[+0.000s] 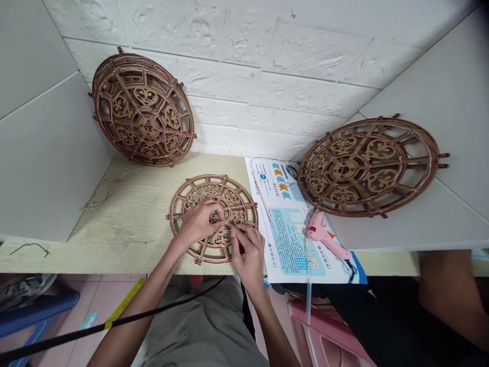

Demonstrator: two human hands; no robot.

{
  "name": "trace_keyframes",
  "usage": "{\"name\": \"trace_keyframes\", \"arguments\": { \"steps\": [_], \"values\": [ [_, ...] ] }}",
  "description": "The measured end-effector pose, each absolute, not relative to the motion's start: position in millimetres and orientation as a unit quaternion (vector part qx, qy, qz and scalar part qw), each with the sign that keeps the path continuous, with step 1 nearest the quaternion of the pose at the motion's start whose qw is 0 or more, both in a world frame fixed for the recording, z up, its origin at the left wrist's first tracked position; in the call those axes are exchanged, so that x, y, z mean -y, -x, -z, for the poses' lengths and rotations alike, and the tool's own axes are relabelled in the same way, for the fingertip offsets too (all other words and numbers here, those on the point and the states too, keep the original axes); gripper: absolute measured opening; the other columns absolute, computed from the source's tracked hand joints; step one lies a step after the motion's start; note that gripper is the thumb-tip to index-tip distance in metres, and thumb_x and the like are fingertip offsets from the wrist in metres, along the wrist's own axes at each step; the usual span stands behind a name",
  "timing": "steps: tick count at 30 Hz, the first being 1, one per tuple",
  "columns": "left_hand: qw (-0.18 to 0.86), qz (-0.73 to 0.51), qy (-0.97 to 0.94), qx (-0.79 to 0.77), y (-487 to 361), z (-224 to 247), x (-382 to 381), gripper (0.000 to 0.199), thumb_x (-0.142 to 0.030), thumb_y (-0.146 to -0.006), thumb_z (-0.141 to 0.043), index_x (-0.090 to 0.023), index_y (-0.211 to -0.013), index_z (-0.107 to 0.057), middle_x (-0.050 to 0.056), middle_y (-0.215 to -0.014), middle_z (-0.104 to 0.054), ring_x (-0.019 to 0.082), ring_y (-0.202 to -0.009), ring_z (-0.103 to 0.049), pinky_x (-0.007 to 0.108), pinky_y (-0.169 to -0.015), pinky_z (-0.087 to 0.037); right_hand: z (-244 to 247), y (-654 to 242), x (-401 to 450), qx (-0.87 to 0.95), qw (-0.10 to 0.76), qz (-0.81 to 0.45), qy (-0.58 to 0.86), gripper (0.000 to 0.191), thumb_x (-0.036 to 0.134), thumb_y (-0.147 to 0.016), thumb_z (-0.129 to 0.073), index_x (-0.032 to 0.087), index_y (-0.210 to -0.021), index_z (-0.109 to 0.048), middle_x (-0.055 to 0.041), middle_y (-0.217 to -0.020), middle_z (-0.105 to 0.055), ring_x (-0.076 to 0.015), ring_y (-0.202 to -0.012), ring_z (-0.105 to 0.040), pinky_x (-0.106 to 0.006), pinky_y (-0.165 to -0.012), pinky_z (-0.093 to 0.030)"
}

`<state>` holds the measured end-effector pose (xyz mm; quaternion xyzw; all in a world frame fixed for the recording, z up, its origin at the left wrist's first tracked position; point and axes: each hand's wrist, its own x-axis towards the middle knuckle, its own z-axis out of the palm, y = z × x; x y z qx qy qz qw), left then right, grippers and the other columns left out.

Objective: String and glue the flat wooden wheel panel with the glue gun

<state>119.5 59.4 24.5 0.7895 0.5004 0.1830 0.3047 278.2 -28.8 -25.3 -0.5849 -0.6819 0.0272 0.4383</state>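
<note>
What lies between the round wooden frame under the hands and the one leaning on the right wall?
In the head view, a printed leaflet with a pink glue gun lying on it.

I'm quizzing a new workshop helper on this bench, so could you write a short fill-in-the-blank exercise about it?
1. The left hand and right hand are both on a round wooden lattice panel lying ____ on the tabletop.
2. A pink glue gun lies on the printed sheet, to the ____ of the hands.
3. A tangle of thin red wire lies on the tabletop to the ____ of that panel.

Missing words: flat; right; left.
</note>
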Motion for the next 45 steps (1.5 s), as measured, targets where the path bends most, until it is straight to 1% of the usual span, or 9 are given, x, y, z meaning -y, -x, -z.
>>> {"name": "trace_keyframes", "arguments": {
  "steps": [3,9,14,20,28,31,36,40,45],
  "values": [
    [0.306,-0.191,-0.789,-0.498,-119.6,-24.0,-59.0,0.010,-0.019,-0.082,-0.071,-0.023,-0.089,-0.065,-0.003,-0.106,-0.069,0.021,-0.105,-0.063,0.031,-0.088,-0.045,26.0,-277.8,28.8,0.660,0.470,-0.040,0.584,0.022,0.022,-0.102,-0.052,0.021,-0.107,-0.073,-0.0071,-0.100,-0.068,-0.0221,-0.097,-0.062,-0.039,-0.086,-0.046],
    [0.307,-0.202,-0.788,-0.495,-119.6,-20.8,-58.3,0.010,-0.019,-0.082,-0.071,-0.023,-0.087,-0.064,-0.003,-0.105,-0.068,0.020,-0.104,-0.063,0.031,-0.088,-0.045,26.8,-276.9,28.9,0.675,0.432,-0.035,0.597,0.024,0.026,-0.102,-0.051,0.024,-0.110,-0.073,-0.0069,-0.100,-0.065,-0.0231,-0.099,-0.061,-0.042,-0.088,-0.045],
    [0.303,-0.199,-0.793,-0.490,-119.3,-20.1,-59.0,0.009,-0.019,-0.082,-0.070,-0.023,-0.088,-0.064,-0.003,-0.104,-0.068,0.020,-0.101,-0.062,0.030,-0.083,-0.045,27.6,-276.5,28.9,0.657,0.453,-0.041,0.601,0.023,0.026,-0.103,-0.050,0.022,-0.103,-0.073,-0.0076,-0.100,-0.067,-0.0229,-0.098,-0.061,-0.041,-0.088,-0.045],
    [0.301,-0.185,-0.793,-0.497,-120.6,-24.3,-59.0,0.010,-0.017,-0.081,-0.068,-0.023,-0.088,-0.063,-0.001,-0.104,-0.067,0.021,-0.102,-0.062,0.031,-0.086,-0.045,25.2,-276.7,28.3,0.674,0.437,-0.032,0.595,0.025,0.024,-0.102,-0.052,0.024,-0.116,-0.073,-0.0066,-0.099,-0.064,-0.0223,-0.098,-0.060,-0.040,-0.087,-0.044],
    [0.315,-0.184,-0.781,-0.506,-120.5,-27.6,-59.3,0.011,-0.019,-0.081,-0.071,-0.023,-0.088,-0.064,-0.001,-0.104,-0.068,0.020,-0.101,-0.062,0.030,-0.085,-0.046,24.0,-275.5,28.9,0.680,0.417,-0.033,0.602,0.026,0.021,-0.100,-0.052,0.024,-0.114,-0.074,-0.0066,-0.100,-0.061,-0.0219,-0.097,-0.058,-0.041,-0.087,-0.043],
    [0.319,-0.181,-0.778,-0.510,-120.2,-28.1,-59.5,0.011,-0.019,-0.081,-0.071,-0.023,-0.088,-0.065,-0.001,-0.105,-0.068,0.020,-0.099,-0.063,0.030,-0.083,-0.046,24.3,-276.1,29.0,0.677,0.426,-0.036,0.600,0.025,0.023,-0.101,-0.053,0.024,-0.115,-0.074,-0.0066,-0.100,-0.063,-0.0221,-0.097,-0.059,-0.040,-0.087,-0.043],
    [0.320,-0.181,-0.778,-0.510,-120.5,-28.5,-59.0,0.009,-0.020,-0.082,-0.070,-0.023,-0.088,-0.064,-0.001,-0.107,-0.068,0.021,-0.102,-0.063,0.030,-0.084,-0.045,24.2,-277.0,28.1,0.665,0.452,-0.045,0.593,0.025,0.022,-0.102,-0.052,0.022,-0.115,-0.073,-0.0071,-0.100,-0.065,-0.0220,-0.097,-0.059,-0.039,-0.086,-0.044],
    [0.324,-0.181,-0.776,-0.509,-120.7,-27.6,-58.6,0.009,-0.018,-0.081,-0.070,-0.022,-0.087,-0.064,-0.001,-0.107,-0.068,0.020,-0.098,-0.062,0.030,-0.082,-0.046,22.8,-275.7,27.8,0.677,0.426,-0.033,0.599,0.024,0.020,-0.101,-0.053,0.020,-0.114,-0.074,-0.0071,-0.098,-0.062,-0.0214,-0.095,-0.057,-0.039,-0.085,-0.042],
    [0.320,-0.196,-0.779,-0.501,-120.6,-24.2,-58.7,0.009,-0.017,-0.081,-0.067,-0.022,-0.086,-0.063,-0.001,-0.106,-0.068,0.020,-0.102,-0.062,0.030,-0.084,-0.045,21.1,-274.0,27.4,0.682,0.400,-0.029,0.611,0.026,0.024,-0.101,-0.052,0.023,-0.114,-0.074,-0.0071,-0.100,-0.060,-0.0225,-0.098,-0.057,-0.040,-0.085,-0.041]
  ]
}}
